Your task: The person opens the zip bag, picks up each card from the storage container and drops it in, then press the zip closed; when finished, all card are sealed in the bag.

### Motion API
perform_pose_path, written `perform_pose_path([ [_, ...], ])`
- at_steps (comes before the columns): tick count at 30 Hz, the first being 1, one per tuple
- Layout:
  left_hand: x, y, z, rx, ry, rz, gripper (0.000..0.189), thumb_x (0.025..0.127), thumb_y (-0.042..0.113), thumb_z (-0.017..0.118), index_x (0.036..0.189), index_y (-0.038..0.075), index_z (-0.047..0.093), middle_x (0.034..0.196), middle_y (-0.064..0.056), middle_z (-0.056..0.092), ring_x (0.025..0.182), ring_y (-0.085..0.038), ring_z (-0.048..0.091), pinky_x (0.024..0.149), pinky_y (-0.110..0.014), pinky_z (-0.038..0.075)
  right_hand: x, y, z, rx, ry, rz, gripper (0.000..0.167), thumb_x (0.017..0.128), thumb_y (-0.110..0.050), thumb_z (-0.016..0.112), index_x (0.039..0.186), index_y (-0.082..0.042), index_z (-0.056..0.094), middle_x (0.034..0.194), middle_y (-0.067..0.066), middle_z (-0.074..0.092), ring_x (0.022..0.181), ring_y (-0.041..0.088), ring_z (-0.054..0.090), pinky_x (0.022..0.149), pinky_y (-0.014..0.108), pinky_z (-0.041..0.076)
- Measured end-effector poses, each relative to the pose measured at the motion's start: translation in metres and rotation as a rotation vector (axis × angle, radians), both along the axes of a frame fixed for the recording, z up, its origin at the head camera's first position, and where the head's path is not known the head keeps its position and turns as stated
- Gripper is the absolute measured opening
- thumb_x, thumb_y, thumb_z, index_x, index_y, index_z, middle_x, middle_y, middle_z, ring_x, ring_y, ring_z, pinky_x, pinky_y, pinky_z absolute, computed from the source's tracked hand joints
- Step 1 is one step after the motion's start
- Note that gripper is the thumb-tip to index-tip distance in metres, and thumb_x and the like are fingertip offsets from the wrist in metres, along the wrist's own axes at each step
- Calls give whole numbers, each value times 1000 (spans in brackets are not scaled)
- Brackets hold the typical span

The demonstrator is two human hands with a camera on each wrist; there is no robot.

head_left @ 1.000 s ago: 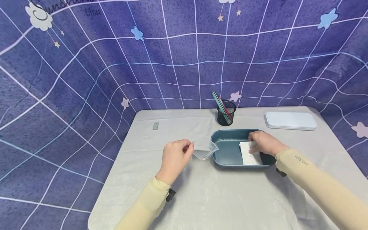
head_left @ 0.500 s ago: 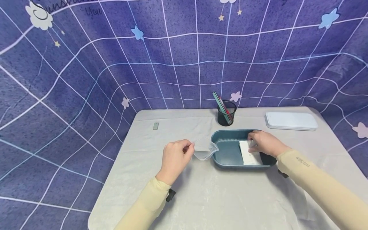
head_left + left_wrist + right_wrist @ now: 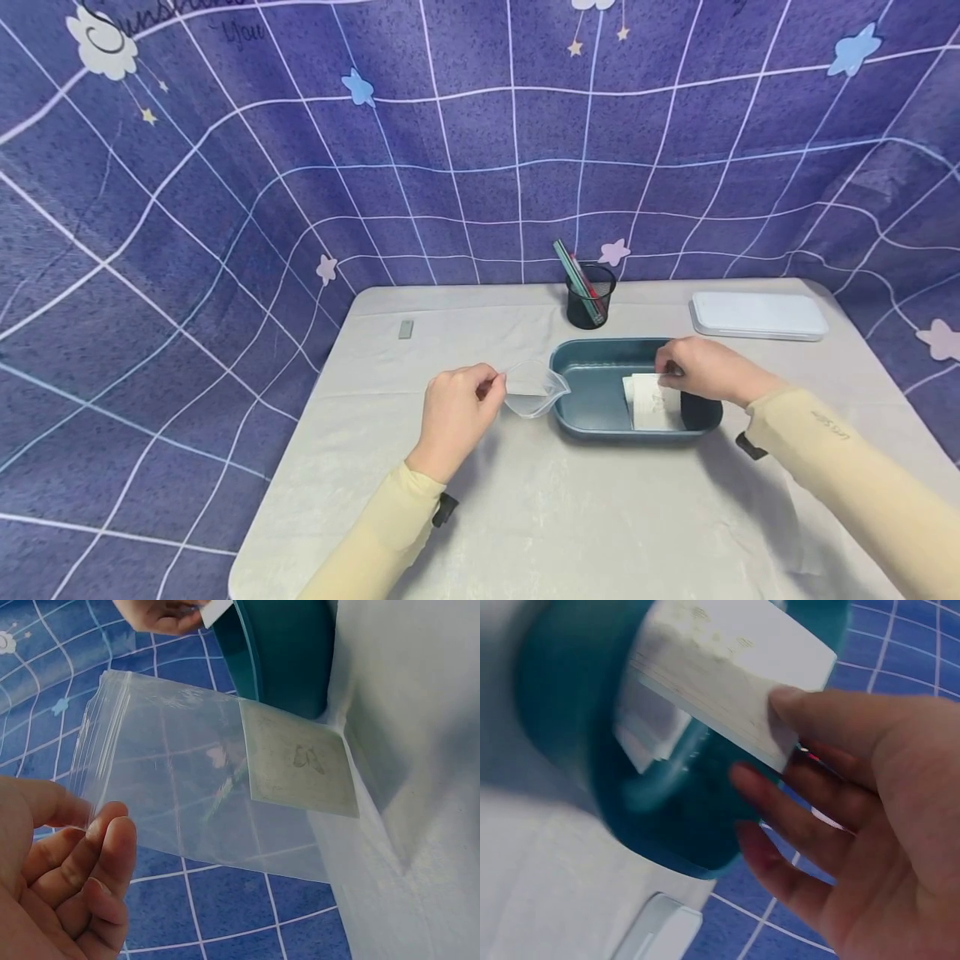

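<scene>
Right hand (image 3: 705, 372) has shifted a bit right and tipped up the card (image 3: 657, 407); left hand (image 3: 457, 412), bag (image 3: 531, 406) and tray (image 3: 596, 392) read the same as half a second ago. Right pinches the card near one corner, thumb on the printed face, index behind, other fingers off it. Card is tilted over the right half of the tray, and a loose card (image 3: 649, 724) shows under it. Left pinches the bag at the zip end, thumb and finger only; mouth looks open and faces up, far corner right at the tray's left rim, can't tell if touching. Bagged card (image 3: 300, 761) sits low in the bag. Step in hand, as I judge it: lifting one card clean. Keep the pinch on the edge, light, so the card doesn't bow. Check only one came up; they could stick. Clear the rim before going sideways. Hold left still, zip lips apart; thin film could fold shut or snag a corner.
</scene>
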State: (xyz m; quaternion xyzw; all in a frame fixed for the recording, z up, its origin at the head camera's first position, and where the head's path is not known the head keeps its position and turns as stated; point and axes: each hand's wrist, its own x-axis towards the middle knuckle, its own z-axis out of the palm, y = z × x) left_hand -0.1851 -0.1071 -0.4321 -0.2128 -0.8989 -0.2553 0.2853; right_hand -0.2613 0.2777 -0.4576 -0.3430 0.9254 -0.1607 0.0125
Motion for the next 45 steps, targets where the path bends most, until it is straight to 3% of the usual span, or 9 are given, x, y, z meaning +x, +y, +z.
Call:
perform_pose_path([
  [7,0,1,1,3,5,-1,13,89,14,73,76,14,76,62,11,63,53,-6,54,54,-29,45,5,0,14,7,-39,68,16,85,-6,81,82,-15,69,78,-12,62,71,5,57,68,34,53],
  [15,1,1,3,6,-6,-2,14,90,12,73,76,14,76,62,11,63,52,-6,53,54,-29,44,11,-1,26,-8,25,72,15,83,-3,81,81,-14,71,81,-9,65,73,8,61,70,37,55],
  [21,0,2,3,5,-11,-3,14,90,12,73,76,14,76,62,10,62,52,-6,53,53,-29,44,18,-8,31,-72,154,12,11,82,-6,80,83,-15,73,84,-9,67,73,13,63,69,42,54],
  [26,0,3,5,9,-10,-3,15,90,12,72,76,14,76,62,10,62,52,-6,52,53,-29,44,29,-23,38,-161,306,7,13,81,-8,77,82,-19,69,83,-11,63,67,9,58,62,36,51],
  [37,-2,4,5,9,-13,-2,14,90,15,73,77,15,77,63,11,65,52,-4,53,54,-31,45,58,-62,73,-372,576,125,3,85,-16,65,88,-16,67,90,-5,68,83,19,66,75,41,53],
  [45,-2,6,7,12,-10,-4,14,89,15,73,76,15,77,63,11,65,52,-5,55,54,-31,45,73,-87,96,-486,692,227,25,102,-27,52,89,-12,68,91,-6,68,81,17,66,73,39,51],
])
